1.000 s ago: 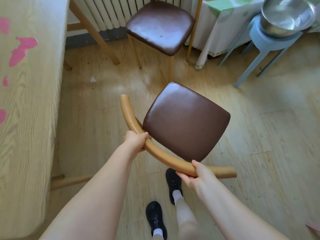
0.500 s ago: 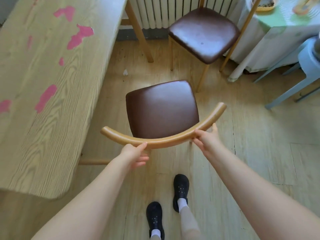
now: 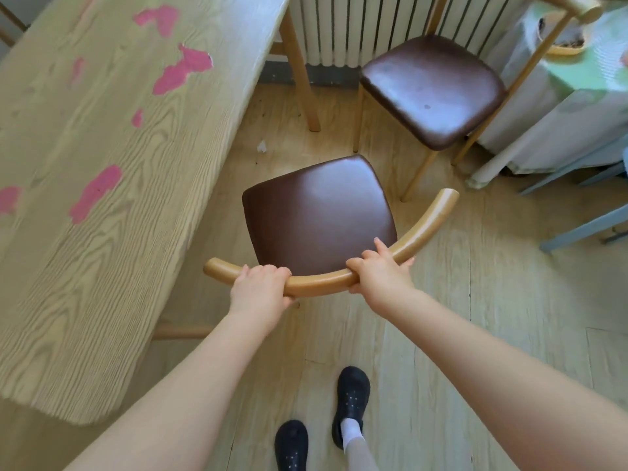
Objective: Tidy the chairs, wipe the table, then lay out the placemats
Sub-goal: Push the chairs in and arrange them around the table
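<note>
Both hands are on the chair (image 3: 319, 212) at mid-frame. The left hand (image 3: 258, 287) curls over the curved wooden backrest (image 3: 421, 232) near its left end, and the right hand (image 3: 380, 270) wraps it just right of centre. The table (image 3: 102, 164) fills the left side, just beside the seat. A second chair (image 3: 431, 90) stands at upper right.

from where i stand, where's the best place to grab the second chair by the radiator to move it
Probably its curved wooden backrest, since that is the graspable part on the near chair, where the left hand and right hand wrap the rail. The second chair faces the table, with its backrest at its far right, so come from that side; only one end shows.
</note>
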